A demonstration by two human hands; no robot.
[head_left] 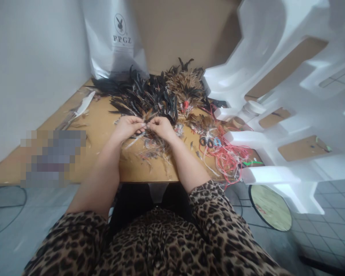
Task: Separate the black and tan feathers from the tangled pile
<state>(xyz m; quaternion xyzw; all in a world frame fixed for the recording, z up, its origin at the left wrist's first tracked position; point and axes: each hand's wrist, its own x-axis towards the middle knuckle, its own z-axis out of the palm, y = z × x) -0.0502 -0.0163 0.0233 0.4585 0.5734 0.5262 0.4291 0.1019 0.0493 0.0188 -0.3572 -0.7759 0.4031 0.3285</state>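
Observation:
My left hand (128,127) and my right hand (162,128) meet over the middle of the wooden table. Both pinch the lower end of a small bunch of brown feathers (149,114), whose tips point up and away from me. The fingertips hide exactly how the stems are gripped. Right behind my hands lies a heap of black feathers (161,92). To its right, a bundle of brown feathers (186,86) has something red at its base. Loose feather scraps (153,150) are scattered on the tabletop between my forearms.
On the right lie smaller brown feathers (203,122), black rings (206,143), a blue ring (217,142) and tangled red strings (228,157). White moulded foam (264,138) borders that side. A printed plastic bag (112,50) stands behind; a white feather (86,102) lies left.

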